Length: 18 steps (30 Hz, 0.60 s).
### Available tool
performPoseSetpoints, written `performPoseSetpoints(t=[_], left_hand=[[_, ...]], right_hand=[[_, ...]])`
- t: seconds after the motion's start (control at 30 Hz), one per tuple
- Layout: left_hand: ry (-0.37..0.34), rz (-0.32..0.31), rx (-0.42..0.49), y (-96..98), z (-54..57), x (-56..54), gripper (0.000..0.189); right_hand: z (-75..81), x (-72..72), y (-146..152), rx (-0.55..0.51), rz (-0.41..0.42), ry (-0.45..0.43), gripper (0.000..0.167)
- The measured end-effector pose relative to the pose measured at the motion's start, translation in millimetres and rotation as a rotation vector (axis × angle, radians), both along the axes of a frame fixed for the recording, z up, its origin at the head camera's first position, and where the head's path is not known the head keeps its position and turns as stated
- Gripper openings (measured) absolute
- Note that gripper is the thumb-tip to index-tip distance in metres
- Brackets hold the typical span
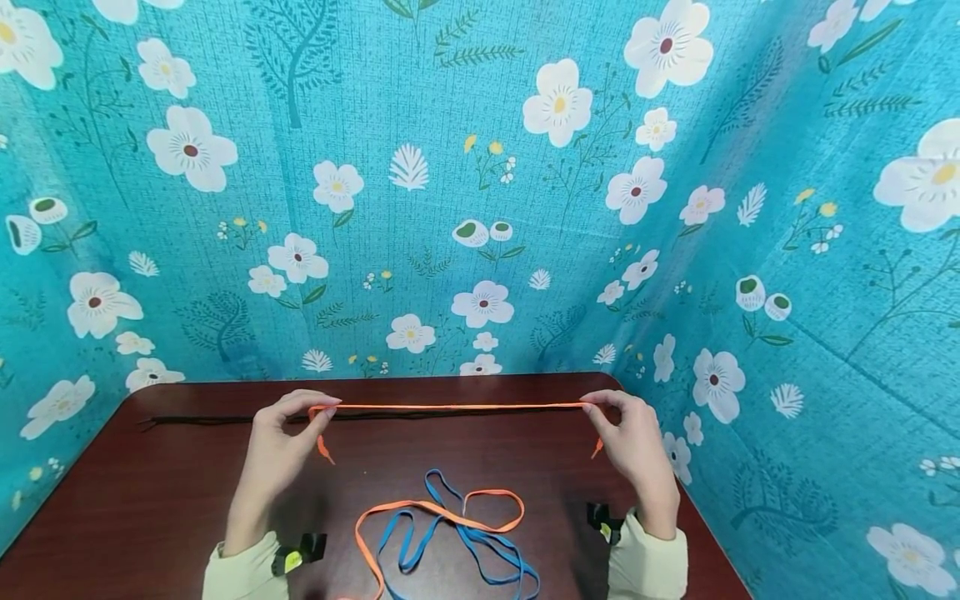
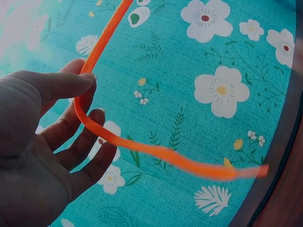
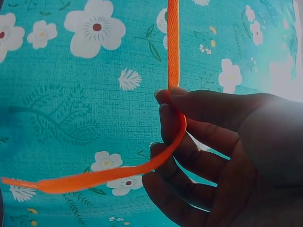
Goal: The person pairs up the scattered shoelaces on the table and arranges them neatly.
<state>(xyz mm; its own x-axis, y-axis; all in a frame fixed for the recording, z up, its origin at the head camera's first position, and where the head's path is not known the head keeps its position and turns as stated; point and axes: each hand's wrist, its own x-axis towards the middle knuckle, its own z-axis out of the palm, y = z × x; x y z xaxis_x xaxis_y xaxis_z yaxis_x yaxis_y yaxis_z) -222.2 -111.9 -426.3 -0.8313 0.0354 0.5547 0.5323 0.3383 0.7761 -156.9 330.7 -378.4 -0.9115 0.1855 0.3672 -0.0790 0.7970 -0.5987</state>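
Observation:
An orange shoelace (image 1: 459,407) is stretched level and taut between both hands, over the far part of the table. My left hand (image 1: 279,446) pinches it between thumb and forefinger close to one tip; in the left wrist view the short loose end of the orange shoelace (image 2: 156,151) passes over the other fingers. At the other end my right hand (image 1: 633,437) pinches it the same way, and the loose end of the shoelace (image 3: 94,179) hangs past the fingers in the right wrist view. Below the hands lie a blue shoelace (image 1: 480,533) and another orange shoelace (image 1: 375,508), loosely tangled.
A dark shoelace or cord (image 1: 202,420) lies straight along the far side of the dark wooden table (image 1: 150,500), passing beneath the held lace. Blue flowered cloth (image 1: 420,275) hangs behind the table and along its right side. Each wrist wears a small black camera.

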Motion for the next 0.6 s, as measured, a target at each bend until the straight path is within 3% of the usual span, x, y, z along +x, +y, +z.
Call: performPoseSetpoints(t=[0.17,0.6], left_hand=[[0.017,0.025,-0.015,-5.6,-2.8,-2.8,0.018],[-0.069,0.159,-0.054,-12.4,-8.3,-5.4,0.02]], right_hand=[[0.6,-0.1,-0.5,-0.026,0.001,-0.019,0.013],[1.7,-0.6,-1.9,-0.036,0.003,-0.052,0.015]])
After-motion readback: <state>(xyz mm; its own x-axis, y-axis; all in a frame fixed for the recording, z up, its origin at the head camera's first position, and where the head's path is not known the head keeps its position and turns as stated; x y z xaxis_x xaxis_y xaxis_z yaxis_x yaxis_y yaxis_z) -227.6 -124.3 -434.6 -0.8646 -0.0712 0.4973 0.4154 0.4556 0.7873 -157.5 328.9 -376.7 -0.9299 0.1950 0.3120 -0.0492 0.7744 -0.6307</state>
